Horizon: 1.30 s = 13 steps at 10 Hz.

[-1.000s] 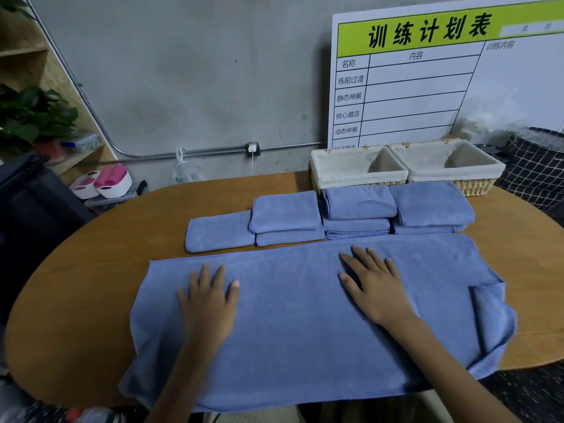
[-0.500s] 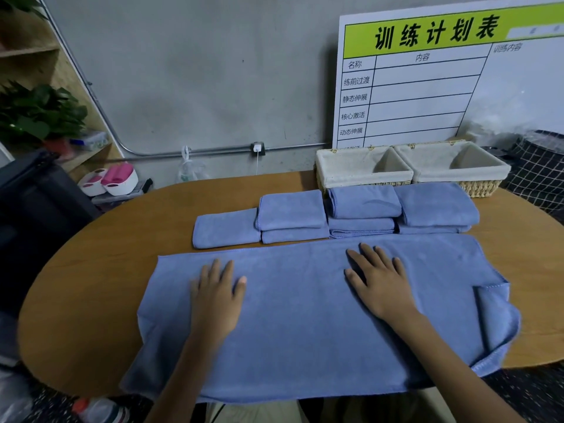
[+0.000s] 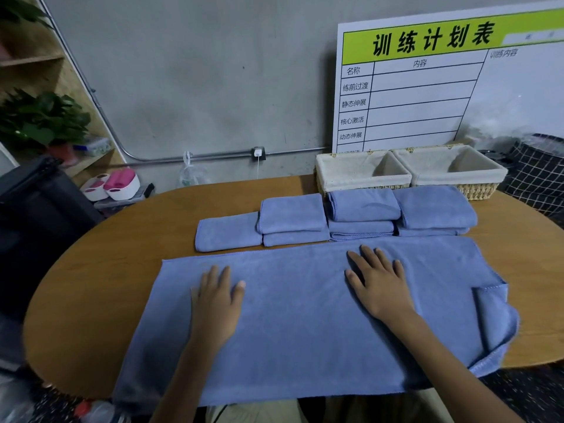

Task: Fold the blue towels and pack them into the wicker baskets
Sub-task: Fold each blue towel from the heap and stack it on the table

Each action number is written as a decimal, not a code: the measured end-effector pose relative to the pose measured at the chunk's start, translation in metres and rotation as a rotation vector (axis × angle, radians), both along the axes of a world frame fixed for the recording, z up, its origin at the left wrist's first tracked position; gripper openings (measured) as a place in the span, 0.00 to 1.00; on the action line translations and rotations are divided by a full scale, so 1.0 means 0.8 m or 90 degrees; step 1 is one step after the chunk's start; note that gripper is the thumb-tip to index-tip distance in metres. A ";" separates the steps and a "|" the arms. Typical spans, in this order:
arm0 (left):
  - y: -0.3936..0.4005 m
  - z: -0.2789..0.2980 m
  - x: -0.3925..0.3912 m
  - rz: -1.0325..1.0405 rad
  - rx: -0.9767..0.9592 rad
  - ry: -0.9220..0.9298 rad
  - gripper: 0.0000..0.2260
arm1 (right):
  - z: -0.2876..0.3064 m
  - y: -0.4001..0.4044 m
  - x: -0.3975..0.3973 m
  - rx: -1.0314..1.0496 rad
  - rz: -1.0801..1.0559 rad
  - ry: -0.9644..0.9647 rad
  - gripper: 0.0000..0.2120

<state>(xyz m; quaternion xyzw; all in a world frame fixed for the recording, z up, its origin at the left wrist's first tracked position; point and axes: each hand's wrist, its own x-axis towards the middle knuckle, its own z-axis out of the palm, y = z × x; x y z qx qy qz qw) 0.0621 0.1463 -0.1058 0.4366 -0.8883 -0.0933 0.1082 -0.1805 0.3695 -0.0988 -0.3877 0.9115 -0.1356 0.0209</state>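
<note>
A large blue towel (image 3: 305,325) lies spread flat across the near half of the wooden table (image 3: 91,285), its front edge hanging over the table's edge and its right corner folded back on itself. My left hand (image 3: 216,303) rests flat on its left half, fingers straight. My right hand (image 3: 378,285) presses flat on its right half. Behind it sit several folded blue towels (image 3: 363,206) in a row, some stacked in twos. Two wicker baskets with cream liners, the left basket (image 3: 345,178) and the right basket (image 3: 470,175), stand empty at the back right.
A white board with a green header (image 3: 427,87) leans on the wall behind the baskets. A checked black bag (image 3: 540,178) sits at the far right. Pink and white containers (image 3: 113,184), a plant (image 3: 42,120) and a dark case (image 3: 36,209) are at the left.
Both hands have stayed flat on the large towel; only the view has shifted slightly.
</note>
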 end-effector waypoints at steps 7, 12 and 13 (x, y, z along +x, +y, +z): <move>-0.008 -0.008 -0.008 0.029 -0.010 -0.100 0.29 | 0.006 0.153 -0.092 0.054 -0.157 0.030 0.27; -0.007 -0.007 -0.008 0.031 -0.011 -0.116 0.29 | 0.032 0.197 -0.105 0.165 -0.233 -0.037 0.27; -0.006 -0.006 -0.009 0.033 -0.008 -0.116 0.29 | 0.022 0.140 -0.069 0.032 -0.073 0.028 0.26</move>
